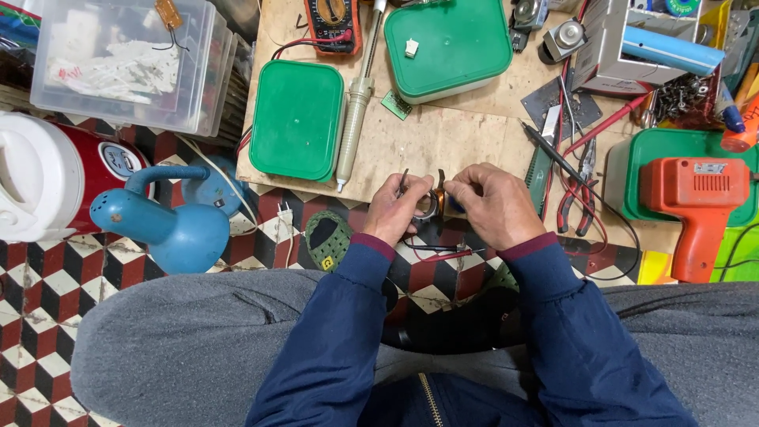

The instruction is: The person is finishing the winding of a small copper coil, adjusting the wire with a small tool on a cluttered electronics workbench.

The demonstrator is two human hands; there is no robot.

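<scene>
Pinching small round copper-wound coil (432, 204): left hand (397, 209) grip, right hand (494, 204) grip both clenched on it.

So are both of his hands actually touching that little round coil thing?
Touching. The head view shows the left hand and right hand both pinching the small round coil between their fingertips.

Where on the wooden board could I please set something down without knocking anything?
The widest bare patch of the wooden board lies between the solder sucker and the black probe, just beyond the left hand and right hand. The right side, around the pliers and orange drill, is crowded.
</scene>
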